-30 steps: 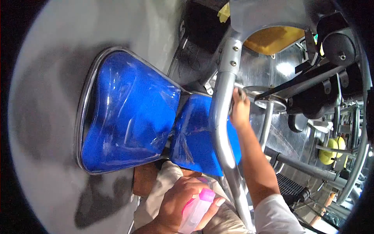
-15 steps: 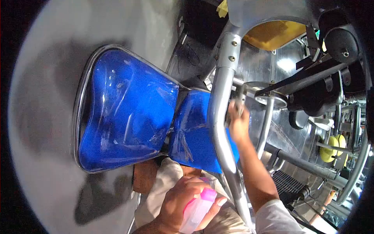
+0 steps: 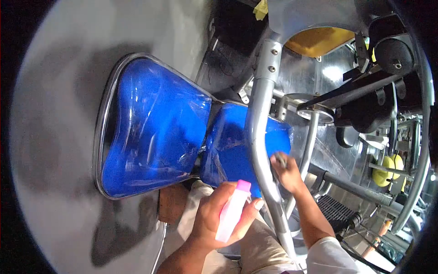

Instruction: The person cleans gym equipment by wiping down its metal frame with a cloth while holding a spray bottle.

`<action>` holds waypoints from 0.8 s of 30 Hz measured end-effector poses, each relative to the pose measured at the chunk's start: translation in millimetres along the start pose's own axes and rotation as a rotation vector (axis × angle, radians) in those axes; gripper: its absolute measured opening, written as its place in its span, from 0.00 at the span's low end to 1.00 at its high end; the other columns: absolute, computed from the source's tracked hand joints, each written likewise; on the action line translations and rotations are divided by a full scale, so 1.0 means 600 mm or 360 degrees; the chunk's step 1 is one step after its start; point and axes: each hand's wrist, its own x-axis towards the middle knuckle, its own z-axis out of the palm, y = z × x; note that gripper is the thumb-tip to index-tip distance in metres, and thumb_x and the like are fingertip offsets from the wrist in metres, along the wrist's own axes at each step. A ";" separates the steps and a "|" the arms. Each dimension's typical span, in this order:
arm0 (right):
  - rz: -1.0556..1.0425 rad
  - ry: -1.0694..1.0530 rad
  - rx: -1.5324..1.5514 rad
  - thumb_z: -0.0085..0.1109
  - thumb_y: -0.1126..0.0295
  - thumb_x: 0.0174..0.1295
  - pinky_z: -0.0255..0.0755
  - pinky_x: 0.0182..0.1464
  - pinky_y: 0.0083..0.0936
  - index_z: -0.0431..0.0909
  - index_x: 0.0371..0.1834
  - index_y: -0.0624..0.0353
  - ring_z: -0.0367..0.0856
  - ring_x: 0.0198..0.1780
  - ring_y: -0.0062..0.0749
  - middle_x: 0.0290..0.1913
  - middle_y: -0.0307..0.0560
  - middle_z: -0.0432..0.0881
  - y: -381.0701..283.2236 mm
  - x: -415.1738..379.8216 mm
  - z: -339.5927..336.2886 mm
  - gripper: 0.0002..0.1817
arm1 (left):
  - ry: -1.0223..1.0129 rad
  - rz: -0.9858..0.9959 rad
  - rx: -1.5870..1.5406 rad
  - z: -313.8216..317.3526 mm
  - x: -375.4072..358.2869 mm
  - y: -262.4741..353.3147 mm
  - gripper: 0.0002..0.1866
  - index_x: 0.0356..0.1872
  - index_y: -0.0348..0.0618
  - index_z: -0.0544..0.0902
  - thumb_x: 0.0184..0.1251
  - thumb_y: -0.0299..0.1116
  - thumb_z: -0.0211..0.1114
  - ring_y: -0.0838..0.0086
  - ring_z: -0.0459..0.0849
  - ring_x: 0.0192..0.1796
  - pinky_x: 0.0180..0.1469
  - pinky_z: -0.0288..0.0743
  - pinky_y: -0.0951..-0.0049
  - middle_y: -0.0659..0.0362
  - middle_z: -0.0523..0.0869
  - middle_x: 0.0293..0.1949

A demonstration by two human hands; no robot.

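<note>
My left hand (image 3: 210,217) is wrapped round a small whitish plastic container with a pink top (image 3: 232,212), held tilted above my lap. Beyond the bent silver metal tube (image 3: 258,132), my right hand (image 3: 288,173) is closed around a small greyish thing (image 3: 281,160), too blurred and covered to name. Close to that hand is the blue seat (image 3: 232,150) of a metal-framed chair, and its blue backrest (image 3: 159,128) lies to the left. Both look wrapped in clear, wrinkled plastic.
The silver tube crosses between my hands and joins a grey curved panel (image 3: 319,13) above. Black rollers and bars (image 3: 369,105) fill the right side. A yellow rounded part (image 3: 388,171) and a black grated step (image 3: 337,210) are lower right. A grey wall (image 3: 54,137) stands left.
My right hand has come down and slightly right, away from the upper part of the frame behind the tube. My left hand has raised the pink-topped container a little. The view has shifted slightly.
</note>
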 end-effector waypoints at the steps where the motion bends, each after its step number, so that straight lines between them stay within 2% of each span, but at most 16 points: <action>1: 0.0055 -0.0144 -0.0148 0.57 0.59 0.71 0.68 0.37 0.30 0.78 0.38 0.61 0.72 0.33 0.25 0.26 0.41 0.77 0.025 -0.040 -0.021 0.15 | 0.0012 -0.0020 -0.0017 0.001 0.002 0.000 0.17 0.43 0.38 0.77 0.57 0.30 0.76 0.65 0.84 0.26 0.29 0.76 0.69 0.55 0.83 0.31; 2: 0.0197 -0.0048 -0.0220 0.57 0.59 0.71 0.69 0.38 0.30 0.78 0.37 0.62 0.73 0.34 0.25 0.27 0.41 0.77 0.085 -0.081 -0.023 0.15 | 0.0032 -0.0039 -0.0025 0.001 0.004 -0.003 0.17 0.43 0.39 0.77 0.58 0.30 0.76 0.65 0.84 0.26 0.29 0.76 0.69 0.55 0.83 0.30; 4: 0.0508 -0.0113 0.0149 0.56 0.61 0.72 0.68 0.38 0.29 0.78 0.34 0.64 0.70 0.33 0.23 0.25 0.40 0.74 0.086 -0.124 -0.029 0.16 | 0.0079 -0.0109 -0.0034 -0.002 0.007 -0.005 0.16 0.42 0.40 0.77 0.59 0.31 0.75 0.66 0.84 0.26 0.28 0.77 0.69 0.56 0.83 0.29; 6: 0.0191 -0.0046 -0.0005 0.54 0.60 0.74 0.66 0.36 0.28 0.77 0.35 0.63 0.68 0.32 0.21 0.26 0.37 0.73 0.083 -0.103 -0.015 0.15 | 0.0112 -0.0209 -0.0034 -0.006 0.006 -0.004 0.16 0.42 0.41 0.77 0.60 0.32 0.75 0.66 0.85 0.26 0.28 0.77 0.68 0.56 0.83 0.28; 8: -0.0320 0.0269 -0.0060 0.53 0.61 0.74 0.64 0.35 0.26 0.76 0.36 0.62 0.66 0.32 0.20 0.27 0.36 0.72 0.055 -0.031 0.017 0.15 | 0.0125 -0.0187 0.0025 -0.003 0.003 0.003 0.15 0.42 0.42 0.77 0.60 0.32 0.74 0.65 0.85 0.27 0.29 0.77 0.68 0.56 0.83 0.27; 9: -0.0043 0.0197 0.0287 0.55 0.61 0.74 0.64 0.35 0.26 0.75 0.37 0.62 0.66 0.32 0.19 0.27 0.34 0.72 0.031 0.019 0.025 0.14 | 0.0113 -0.0155 0.0023 0.003 -0.002 0.003 0.15 0.42 0.42 0.77 0.60 0.32 0.74 0.65 0.85 0.26 0.29 0.77 0.68 0.56 0.83 0.26; 10: -0.0219 0.0283 0.0380 0.55 0.61 0.73 0.63 0.34 0.24 0.75 0.36 0.61 0.65 0.31 0.18 0.26 0.33 0.70 -0.011 0.065 0.038 0.14 | 0.0105 -0.0117 0.0023 0.010 -0.005 0.000 0.15 0.42 0.41 0.77 0.60 0.32 0.74 0.65 0.84 0.26 0.28 0.77 0.68 0.56 0.82 0.26; 11: -0.0203 0.0420 0.0573 0.55 0.61 0.73 0.63 0.33 0.24 0.75 0.35 0.61 0.64 0.30 0.18 0.26 0.33 0.70 -0.036 0.123 0.049 0.14 | 0.0153 -0.0093 0.0030 0.020 -0.010 -0.003 0.13 0.37 0.40 0.78 0.59 0.29 0.75 0.77 0.81 0.24 0.30 0.75 0.75 0.61 0.82 0.23; 12: -0.0187 0.0554 0.0770 0.55 0.60 0.73 0.62 0.32 0.23 0.75 0.35 0.60 0.64 0.29 0.18 0.25 0.32 0.69 -0.056 0.155 0.060 0.14 | 0.0156 -0.0046 0.0056 0.022 -0.011 -0.003 0.13 0.38 0.40 0.78 0.59 0.28 0.75 0.77 0.82 0.25 0.29 0.76 0.74 0.61 0.82 0.23; 14: -0.0165 0.0593 0.0723 0.54 0.60 0.74 0.61 0.31 0.23 0.75 0.34 0.60 0.63 0.28 0.18 0.25 0.32 0.70 -0.070 0.134 0.063 0.14 | 0.0173 -0.0151 -0.0113 0.026 -0.023 -0.002 0.12 0.39 0.39 0.78 0.60 0.26 0.74 0.78 0.81 0.26 0.30 0.75 0.75 0.62 0.81 0.24; 15: -0.0147 0.0350 0.0674 0.54 0.60 0.74 0.62 0.31 0.23 0.75 0.34 0.60 0.66 0.28 0.18 0.25 0.32 0.71 -0.041 0.113 0.054 0.15 | 0.0171 -0.0180 -0.0142 0.021 -0.027 -0.002 0.12 0.39 0.39 0.78 0.60 0.25 0.74 0.79 0.81 0.26 0.31 0.75 0.75 0.62 0.81 0.24; 16: -0.0148 0.0251 0.0281 0.54 0.59 0.74 0.64 0.31 0.24 0.74 0.34 0.59 0.68 0.28 0.18 0.25 0.33 0.72 -0.051 0.062 0.040 0.15 | 0.0175 -0.0207 -0.0177 0.015 -0.031 -0.001 0.12 0.38 0.39 0.78 0.60 0.25 0.74 0.79 0.81 0.27 0.31 0.75 0.76 0.62 0.81 0.25; 20: 0.0070 -0.0121 -0.0288 0.55 0.61 0.73 0.66 0.36 0.26 0.76 0.37 0.60 0.70 0.32 0.21 0.27 0.36 0.73 0.110 -0.121 -0.030 0.13 | 0.0251 -0.0355 -0.0211 -0.004 -0.040 -0.013 0.12 0.38 0.42 0.77 0.62 0.30 0.73 0.74 0.81 0.24 0.27 0.73 0.72 0.58 0.81 0.22; 22: 0.0302 -0.0155 -0.0103 0.56 0.63 0.72 0.66 0.38 0.25 0.76 0.37 0.60 0.68 0.33 0.20 0.28 0.37 0.73 0.189 -0.217 -0.049 0.11 | 0.0337 -0.0318 -0.0229 -0.007 -0.036 -0.023 0.11 0.37 0.41 0.77 0.62 0.29 0.73 0.78 0.80 0.25 0.28 0.72 0.74 0.61 0.81 0.24; 23: 0.0539 -0.0029 0.0409 0.58 0.64 0.71 0.64 0.36 0.23 0.76 0.36 0.60 0.66 0.33 0.18 0.27 0.33 0.71 0.195 -0.248 -0.041 0.10 | 0.0352 -0.0339 -0.0227 -0.008 -0.035 -0.023 0.11 0.37 0.41 0.77 0.61 0.27 0.73 0.80 0.78 0.26 0.29 0.72 0.76 0.62 0.80 0.24; 24: 0.0490 0.0017 0.0222 0.57 0.66 0.72 0.62 0.36 0.21 0.76 0.35 0.59 0.66 0.33 0.17 0.28 0.31 0.71 0.179 -0.251 -0.038 0.09 | 0.0365 -0.0357 -0.0228 -0.008 -0.033 -0.022 0.11 0.36 0.41 0.77 0.60 0.25 0.74 0.83 0.77 0.26 0.29 0.71 0.78 0.64 0.80 0.25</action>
